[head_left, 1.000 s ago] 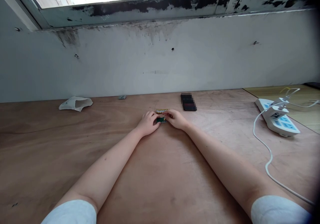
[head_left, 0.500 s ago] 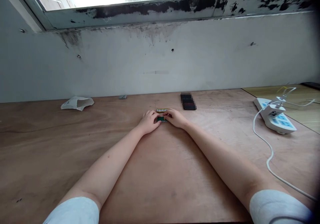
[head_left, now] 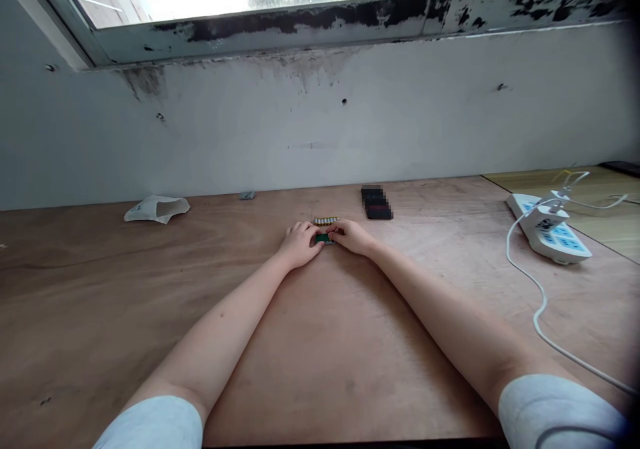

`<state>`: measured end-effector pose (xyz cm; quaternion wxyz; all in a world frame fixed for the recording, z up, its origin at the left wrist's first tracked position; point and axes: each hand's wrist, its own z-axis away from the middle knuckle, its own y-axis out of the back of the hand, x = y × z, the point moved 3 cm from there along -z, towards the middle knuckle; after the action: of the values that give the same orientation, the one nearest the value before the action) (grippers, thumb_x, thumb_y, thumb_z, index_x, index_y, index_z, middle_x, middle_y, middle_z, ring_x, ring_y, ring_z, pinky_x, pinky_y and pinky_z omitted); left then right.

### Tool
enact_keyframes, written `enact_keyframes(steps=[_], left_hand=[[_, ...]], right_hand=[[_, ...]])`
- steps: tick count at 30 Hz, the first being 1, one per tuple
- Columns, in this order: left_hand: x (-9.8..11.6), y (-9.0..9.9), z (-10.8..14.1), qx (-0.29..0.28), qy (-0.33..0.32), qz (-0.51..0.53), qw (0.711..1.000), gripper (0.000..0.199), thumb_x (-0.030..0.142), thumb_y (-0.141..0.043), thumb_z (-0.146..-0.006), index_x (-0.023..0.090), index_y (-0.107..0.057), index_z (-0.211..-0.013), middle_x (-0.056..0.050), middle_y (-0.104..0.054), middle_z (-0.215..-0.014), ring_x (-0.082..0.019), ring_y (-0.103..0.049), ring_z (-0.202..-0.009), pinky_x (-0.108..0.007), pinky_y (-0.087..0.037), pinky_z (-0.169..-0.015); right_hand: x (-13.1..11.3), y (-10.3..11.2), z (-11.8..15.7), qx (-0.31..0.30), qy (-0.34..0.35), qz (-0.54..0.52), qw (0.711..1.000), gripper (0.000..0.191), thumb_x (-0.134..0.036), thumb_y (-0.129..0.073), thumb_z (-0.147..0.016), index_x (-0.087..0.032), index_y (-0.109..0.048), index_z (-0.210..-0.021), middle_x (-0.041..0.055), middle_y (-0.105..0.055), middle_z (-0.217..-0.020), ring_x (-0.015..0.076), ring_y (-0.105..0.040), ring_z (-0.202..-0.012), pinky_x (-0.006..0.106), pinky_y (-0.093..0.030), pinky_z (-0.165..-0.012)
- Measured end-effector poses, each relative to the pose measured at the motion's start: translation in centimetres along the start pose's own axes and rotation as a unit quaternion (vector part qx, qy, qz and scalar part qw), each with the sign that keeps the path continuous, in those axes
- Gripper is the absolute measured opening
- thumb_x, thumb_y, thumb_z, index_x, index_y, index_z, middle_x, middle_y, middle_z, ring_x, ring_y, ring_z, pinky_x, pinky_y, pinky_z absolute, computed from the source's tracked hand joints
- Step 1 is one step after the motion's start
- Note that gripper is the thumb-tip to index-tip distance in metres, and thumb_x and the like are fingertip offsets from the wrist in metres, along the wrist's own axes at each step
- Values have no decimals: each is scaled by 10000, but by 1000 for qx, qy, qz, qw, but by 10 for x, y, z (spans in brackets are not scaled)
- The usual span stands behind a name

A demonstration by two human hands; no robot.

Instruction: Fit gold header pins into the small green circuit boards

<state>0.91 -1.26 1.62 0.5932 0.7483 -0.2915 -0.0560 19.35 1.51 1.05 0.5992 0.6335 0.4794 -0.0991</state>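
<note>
A small flat green piece [head_left: 323,238], perhaps a circuit board, lies between my two hands at the middle of the table. My left hand [head_left: 300,243] grips its left end, thumb in front and fingers curled behind. On the opposite side, the fingers of my right hand [head_left: 351,237] are pinched together at the right end of the green piece; whether they also hold something tiny is too small to tell. Just behind the hands sits a short row of small white pieces with yellow edges [head_left: 325,221], close to my right fingertips.
Behind and to the right stands a dark, pixelated stack [head_left: 377,203]. A white crumpled pouch [head_left: 156,209] and a small grey flat object [head_left: 247,195] lie near the wall. At right is a power strip [head_left: 563,241] with plugs and a white cable [head_left: 540,302] running toward me.
Both hands stay at the green piece with almost no movement. The camera view has shifted slightly.
</note>
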Motion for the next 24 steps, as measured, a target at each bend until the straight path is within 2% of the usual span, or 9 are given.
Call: enact_keyframes(steps=[5,9,15,19,24], left_hand=[[-1,-1,0,4,-2,2,1000,277,446,-596,-896,279,-648,-1111,-55,-617,-1158,-292,-521,-1149,-449,-415,-944],[-2,-1,0,9,-1,12,1000,268,440,-602,-895,277,-653,-1102,-52,-622,-1151,-285,-525,-1148,-451,-412,-951],[-1,5,5,-5,-28,52,998,276,482,-628,-875,312,-685,-1084,-38,-629,-1161,-286,-510,-1183,-464,-392,-976],[-3,9,7,11,-46,92,995,223,417,-626,-882,296,-703,-1053,-26,-658,-1145,-264,-525,-1177,-450,-375,-1020],[-16,7,1,66,12,150,986,258,389,-510,-950,215,-699,-930,-50,-693,-995,-219,-602,-996,-376,-442,-940]], right_hand=[[-5,1,2,-3,35,57,998,233,-173,-576,-881,-233,-762,-1009,30,-722,-985,183,-641,-893,274,-481,-791],[-5,-1,5,-7,71,101,992,248,-236,-538,-937,-256,-754,-1057,42,-708,-1074,199,-628,-983,306,-478,-873],[-21,-4,23,36,81,190,978,231,-365,-625,-935,-184,-683,-1066,85,-649,-1121,224,-551,-1065,364,-439,-951],[-43,-5,49,-9,113,181,977,231,-275,-595,-948,-229,-638,-1170,66,-628,-1177,228,-531,-1104,369,-429,-990],[-64,5,114,-31,106,189,976,250,-220,-563,-920,-245,-636,-1158,79,-606,-1102,239,-543,-1051,381,-476,-943]])
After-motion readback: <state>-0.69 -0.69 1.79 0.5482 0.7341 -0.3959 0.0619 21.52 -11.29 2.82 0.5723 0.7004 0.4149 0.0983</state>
